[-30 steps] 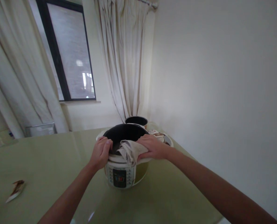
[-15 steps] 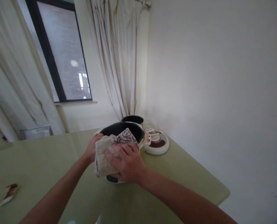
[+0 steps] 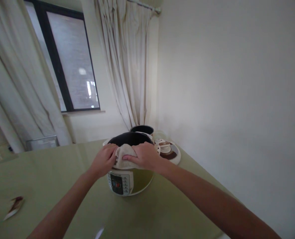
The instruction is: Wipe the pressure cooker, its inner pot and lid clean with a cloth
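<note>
An electric pressure cooker (image 3: pixel 144 181) stands lidless on the green table, its control panel (image 3: pixel 120 183) towards me and its dark inside showing. A pale cloth (image 3: pixel 125 156) is bunched over the front rim. My right hand (image 3: pixel 145 155) is closed on this cloth, its thumb across the front and its other fingers over the rim. My left hand (image 3: pixel 104 161) grips the rim just left of the cloth, fingers bent over the edge. Its fingertips are partly hidden. Right of the cooker lies its round white and brown lid (image 3: pixel 172 152).
Behind the cooker is a dark-lined pot (image 3: pixel 142 128). A brown-and-white scrap (image 3: pixel 14 207) rests on the table (image 3: pixel 70 172) at left. The wall (image 3: pixel 212 99) runs along the table's right side; curtains (image 3: pixel 127 66) hang at the back.
The cloth has gone from hanging spread over the cooker's front to being bunched at the rim, uncovering the control panel. My right hand moved up to the rim; my left shifted slightly right.
</note>
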{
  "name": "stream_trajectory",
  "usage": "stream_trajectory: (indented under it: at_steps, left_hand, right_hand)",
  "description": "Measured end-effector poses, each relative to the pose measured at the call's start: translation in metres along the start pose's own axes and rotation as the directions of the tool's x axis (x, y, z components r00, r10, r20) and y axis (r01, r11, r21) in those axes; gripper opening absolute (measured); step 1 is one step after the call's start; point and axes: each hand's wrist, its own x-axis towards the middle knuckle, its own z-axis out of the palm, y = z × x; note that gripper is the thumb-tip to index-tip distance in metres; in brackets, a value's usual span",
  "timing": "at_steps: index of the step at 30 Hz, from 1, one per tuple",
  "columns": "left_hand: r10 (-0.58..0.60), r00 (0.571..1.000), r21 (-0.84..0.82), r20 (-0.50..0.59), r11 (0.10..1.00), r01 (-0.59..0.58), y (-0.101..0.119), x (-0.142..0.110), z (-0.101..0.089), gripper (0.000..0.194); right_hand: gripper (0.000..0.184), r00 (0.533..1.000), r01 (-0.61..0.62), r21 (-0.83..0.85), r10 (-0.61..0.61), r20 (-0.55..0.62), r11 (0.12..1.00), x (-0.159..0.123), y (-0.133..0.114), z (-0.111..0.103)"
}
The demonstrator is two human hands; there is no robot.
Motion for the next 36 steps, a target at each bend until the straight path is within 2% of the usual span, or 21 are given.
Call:
stream_trajectory:
  at_steps: [2,4,7,10,12,14,18,23,27,29,32,36]
  left_hand:
    - [-0.110,0.990,0.015,-0.093,0.994,0.112,0.019,-0.008,0.006,0.030]
    - [-0.161,0.973,0.022,-0.167,0.986,0.167,0.031,-0.015,0.013,0.031]
    - [-0.035,0.988,0.073,-0.153,0.996,0.047,0.034,-0.020,0.020,0.037]
    - [0.069,0.990,0.151,-0.127,0.987,-0.049,0.030,-0.019,0.023,0.044]
    - [0.094,0.987,0.207,-0.134,0.976,-0.065,0.029,-0.018,0.025,0.046]
    - [0.108,0.984,0.258,-0.144,0.964,-0.068,0.030,-0.017,0.027,0.046]
    - [0.109,0.981,0.292,-0.158,0.955,-0.059,0.029,-0.016,0.030,0.052]
    - [0.100,0.984,0.127,-0.146,0.989,-0.082,0.013,-0.017,0.024,0.053]
    - [0.128,0.986,0.005,-0.103,0.992,-0.128,-0.006,-0.019,0.009,0.053]
    - [0.128,0.990,-0.002,-0.059,0.992,-0.128,-0.008,-0.021,0.003,0.052]
    - [0.086,0.995,0.122,-0.048,0.989,-0.079,0.003,-0.028,0.004,0.048]
    - [0.084,0.976,0.260,-0.202,0.965,-0.029,0.030,-0.044,0.022,0.040]
  right_hand:
    - [0.062,0.999,-0.014,-0.043,0.012,-0.041,0.999,0.001,-0.012,0.003]
    - [0.056,0.998,0.062,-0.023,-0.063,-0.027,0.998,0.003,-0.009,-0.001]
    - [0.054,0.956,0.258,0.113,-0.270,0.117,0.960,0.010,0.017,-0.018]
    - [0.047,0.885,0.306,0.286,-0.382,0.267,0.908,0.022,0.044,-0.039]
    - [0.042,0.846,0.301,0.339,-0.414,0.337,0.891,0.029,0.058,-0.050]
    - [0.038,0.819,0.304,0.315,-0.415,0.396,0.899,0.034,0.071,-0.059]
    - [0.033,0.818,0.305,0.147,-0.338,0.466,0.941,0.036,0.086,-0.069]
    - [0.037,0.820,0.356,0.066,-0.346,0.455,0.932,0.029,0.073,-0.072]
    - [0.044,0.839,0.339,0.134,-0.363,0.406,0.931,0.023,0.044,-0.066]
    - [0.047,0.847,0.329,0.198,-0.382,0.371,0.923,0.022,0.031,-0.060]
    - [0.044,0.836,0.354,0.281,-0.437,0.333,0.892,0.023,0.020,-0.049]
    - [0.037,0.812,0.405,0.313,-0.495,0.307,0.859,0.024,0.024,-0.044]
